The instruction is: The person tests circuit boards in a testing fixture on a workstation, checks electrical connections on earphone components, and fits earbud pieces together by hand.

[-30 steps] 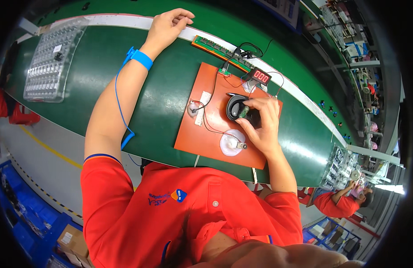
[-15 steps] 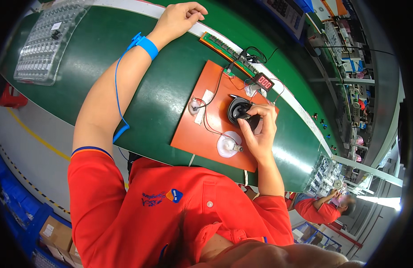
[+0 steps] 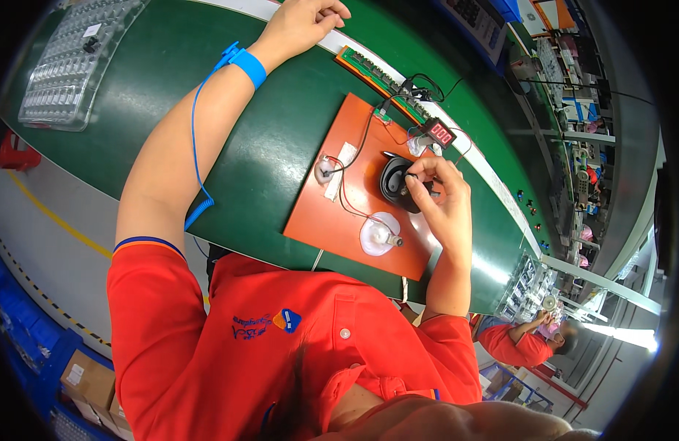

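Observation:
My right hand [image 3: 446, 198] is over the orange-red board [image 3: 317, 209], thumb and index fingertips pinched together on a small black part, mostly hidden by the fingers. Just beside and below those fingertips, a round black holder [image 3: 393, 178] with a ring-shaped rim sits on the board. My left hand [image 3: 303, 28] rests by the white far edge of the bench, its fingers loosely curled, the thumb apart and nothing visible in them. A blue wrist strap [image 3: 248, 67] with a coiled cord circles the left wrist.
A small red-digit display [image 3: 439, 132], thin wires and two whitish glue mounts, one a round disc [image 3: 381, 234], are on the board. Behind lies a long green circuit strip [image 3: 380, 81]. A clear plastic tray [image 3: 64, 73] lies far left. Another person [image 3: 527, 342] works at right.
My right hand has drawn back slightly to the right, its fingertips lifting the black part from the holder's middle toward its edge. The left hand has stayed much the same as the view shifted.

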The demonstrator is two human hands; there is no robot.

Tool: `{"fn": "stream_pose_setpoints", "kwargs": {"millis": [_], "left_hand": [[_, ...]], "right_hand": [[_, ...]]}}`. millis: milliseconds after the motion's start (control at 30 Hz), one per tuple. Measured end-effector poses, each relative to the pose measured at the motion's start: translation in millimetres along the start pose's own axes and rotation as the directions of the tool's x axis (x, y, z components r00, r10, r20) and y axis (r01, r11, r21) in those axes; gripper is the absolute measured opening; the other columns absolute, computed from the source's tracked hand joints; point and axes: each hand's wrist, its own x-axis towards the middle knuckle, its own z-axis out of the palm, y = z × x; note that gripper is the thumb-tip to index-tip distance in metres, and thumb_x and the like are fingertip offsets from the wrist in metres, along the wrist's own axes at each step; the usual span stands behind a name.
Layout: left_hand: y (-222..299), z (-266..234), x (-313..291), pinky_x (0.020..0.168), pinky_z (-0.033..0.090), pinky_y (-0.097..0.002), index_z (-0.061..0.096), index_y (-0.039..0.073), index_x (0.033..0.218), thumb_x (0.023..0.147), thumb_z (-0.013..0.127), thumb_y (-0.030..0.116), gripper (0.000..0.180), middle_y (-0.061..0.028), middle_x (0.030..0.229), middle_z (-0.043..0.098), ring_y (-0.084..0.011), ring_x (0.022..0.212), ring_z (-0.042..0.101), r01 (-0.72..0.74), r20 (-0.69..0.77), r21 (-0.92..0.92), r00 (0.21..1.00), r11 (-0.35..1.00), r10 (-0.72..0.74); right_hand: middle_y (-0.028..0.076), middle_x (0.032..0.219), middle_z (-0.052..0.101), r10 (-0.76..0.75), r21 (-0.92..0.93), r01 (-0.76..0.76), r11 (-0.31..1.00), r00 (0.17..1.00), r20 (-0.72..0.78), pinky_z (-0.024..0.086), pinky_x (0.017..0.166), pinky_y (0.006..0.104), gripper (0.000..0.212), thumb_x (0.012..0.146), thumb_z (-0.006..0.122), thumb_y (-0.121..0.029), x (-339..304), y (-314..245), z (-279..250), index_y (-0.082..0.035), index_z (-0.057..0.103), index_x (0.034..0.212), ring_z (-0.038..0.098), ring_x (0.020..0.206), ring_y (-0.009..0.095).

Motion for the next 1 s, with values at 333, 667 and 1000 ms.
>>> {"fn": "stream_pose_setpoints", "kwargs": {"millis": [333,667,1000], "left_hand": [[64,7,-7,0.074,0.053,-0.0252,0.067,0.002,0.102,0.091,0.059,0.01,0.016,-0.0066,0.091,0.072,-0.0129,0.081,0.067,-0.161,-0.082,-0.202,0.986,0.966,0.147],[167,32,-80,0.076,0.052,-0.0256,0.062,0.001,0.105,0.098,0.054,0.025,0.026,-0.0093,0.088,0.068,-0.0145,0.079,0.065,0.717,0.829,-0.542,0.541,0.439,0.14],[168,43,-94,0.072,0.051,-0.023,0.058,0.0,0.107,0.101,0.049,0.019,0.022,-0.0062,0.088,0.064,-0.011,0.078,0.063,0.757,0.831,-0.532,0.553,0.379,0.061]], "right_hand": [[0.007,0.089,0.059,-0.049,0.362,0.123,0.924,0.977,-0.207,0.044,0.08,0.0281,0.014,0.08,0.067,-0.003,-3,11,-14,-0.002,0.058,0.09,0.056,0.083,0.016],[0.009,0.098,0.053,-0.231,0.755,0.377,0.537,0.926,-0.298,0.043,0.085,0.0321,0.018,0.086,0.062,-0.006,-1,19,-5,-0.005,0.048,0.098,0.05,0.092,0.016],[0.01,0.097,0.056,-0.22,0.792,0.383,0.476,0.923,-0.315,0.048,0.073,0.0316,0.02,0.086,0.066,-0.01,0,23,-7,-0.005,0.054,0.1,0.054,0.087,0.019]]}}
